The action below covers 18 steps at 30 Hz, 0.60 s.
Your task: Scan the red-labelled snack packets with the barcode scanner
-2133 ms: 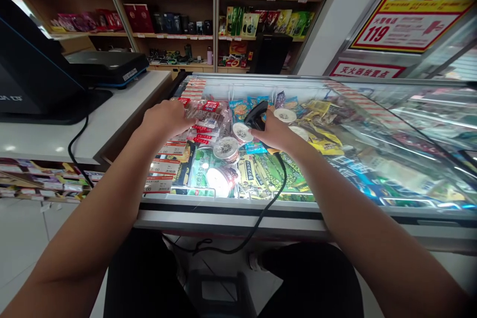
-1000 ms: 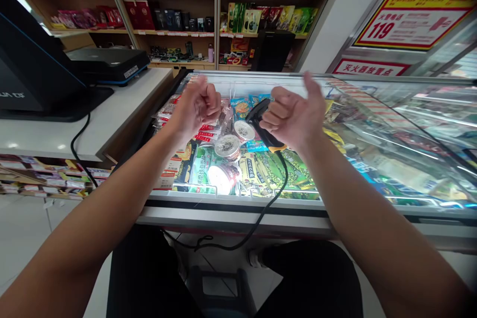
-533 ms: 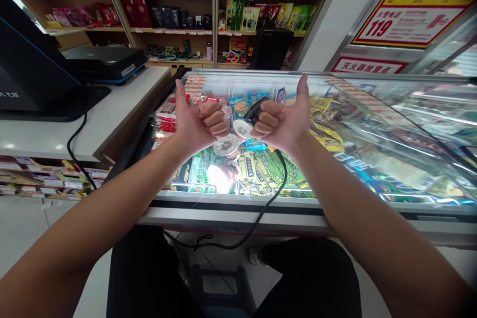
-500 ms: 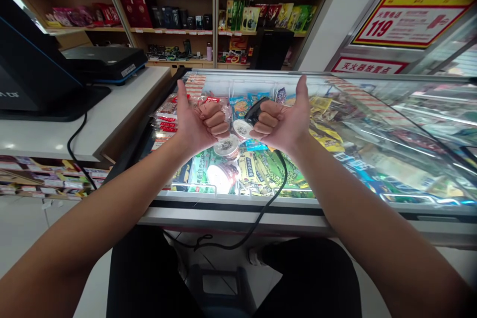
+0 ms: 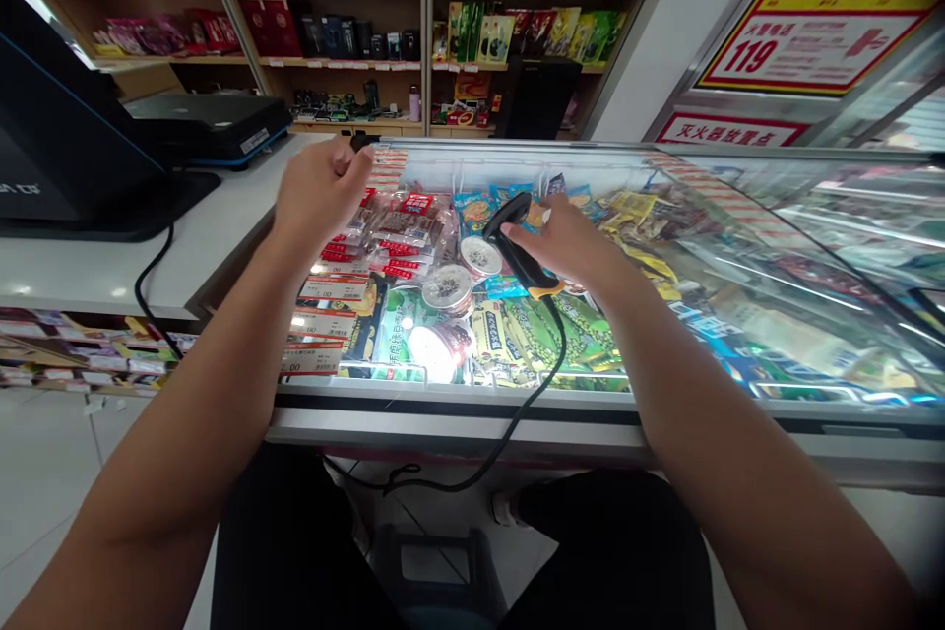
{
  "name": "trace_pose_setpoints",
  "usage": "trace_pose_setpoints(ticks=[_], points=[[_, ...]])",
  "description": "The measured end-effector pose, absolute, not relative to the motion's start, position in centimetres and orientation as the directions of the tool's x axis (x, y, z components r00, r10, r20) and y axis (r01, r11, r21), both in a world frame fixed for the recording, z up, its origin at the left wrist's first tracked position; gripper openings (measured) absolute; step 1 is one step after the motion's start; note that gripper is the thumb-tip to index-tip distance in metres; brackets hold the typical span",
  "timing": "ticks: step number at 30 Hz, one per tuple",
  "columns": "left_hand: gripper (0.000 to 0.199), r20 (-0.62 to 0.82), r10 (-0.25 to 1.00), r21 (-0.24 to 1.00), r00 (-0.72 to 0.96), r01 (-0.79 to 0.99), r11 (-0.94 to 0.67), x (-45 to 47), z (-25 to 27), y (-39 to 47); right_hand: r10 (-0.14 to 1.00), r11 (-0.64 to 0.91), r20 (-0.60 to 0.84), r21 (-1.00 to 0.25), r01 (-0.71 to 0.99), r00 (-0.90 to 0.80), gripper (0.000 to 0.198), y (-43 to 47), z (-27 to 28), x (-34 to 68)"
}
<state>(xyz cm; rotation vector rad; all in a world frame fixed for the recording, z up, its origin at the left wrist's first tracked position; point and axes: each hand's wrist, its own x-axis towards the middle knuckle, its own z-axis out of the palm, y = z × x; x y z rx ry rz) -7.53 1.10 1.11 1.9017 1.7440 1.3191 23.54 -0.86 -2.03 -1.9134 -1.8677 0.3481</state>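
A black barcode scanner (image 5: 523, 261) with a yellow-orange base lies tilted on the glass lid (image 5: 509, 162) of a chest freezer, and its black cable (image 5: 542, 389) hangs over the front edge. My right hand (image 5: 572, 241) is at the scanner's right side. Its thumb reaches over the handle and the index finger is apart from it; the other fingers are hidden. Near the freezer's back left corner is my left hand (image 5: 321, 187), raised, fingers curled and nothing visible in them. Beneath the glass lie packaged frozen foods, including white-lidded tubs (image 5: 447, 285) and red-labelled packs (image 5: 409, 221).
On the left stands a white counter (image 5: 95, 271) with a black monitor (image 5: 59, 128) and a flat black device (image 5: 211, 123). Stocked shelves (image 5: 332, 64) line the back. A blue-grey stool (image 5: 435, 561) sits below, between my legs.
Both hands were raised as fists with thumbs up. My left hand has moved left and up; my right hand has turned over, its fingers extended toward the scanner.
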Motion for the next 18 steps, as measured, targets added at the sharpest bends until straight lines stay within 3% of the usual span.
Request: trace_pose_setpoints(ticks=[1,2,5,8,13,18], points=[[0.039,0.467,0.875,0.527,-0.128,0.835,-0.159,-8.8,0.9,1.7,0.996,-0.014,0.067,-0.462,0.887,0.051,0.089,-0.8,-2.2,23.7],[0.039,0.402,0.905,0.430,-0.142,0.902,-0.049,-10.0,0.6,2.4,0.998,-0.026,0.032,-0.454,0.891,0.045,0.097,-0.7,-2.3,23.8],[0.067,0.141,0.967,0.290,-0.210,0.943,0.163,-12.7,-0.5,4.0,0.999,-0.031,0.021,-0.417,0.909,0.044,0.111,-0.5,-2.7,23.9],[0.082,-0.022,0.974,0.187,-0.224,0.956,0.224,-13.4,-1.2,4.9,0.999,0.001,-0.044,-0.344,0.939,-0.017,0.101,-0.1,-3.2,23.7],[0.079,-0.100,0.957,0.144,-0.271,0.948,0.284,-11.8,-1.2,4.9,0.990,0.056,-0.107,-0.328,0.943,-0.096,0.058,0.7,-4.2,23.6],[0.085,-0.118,0.962,0.168,-0.245,0.950,0.263,-11.2,-1.1,4.8,0.989,0.060,-0.103,-0.365,0.929,-0.105,0.049,0.8,-4.2,23.5]])
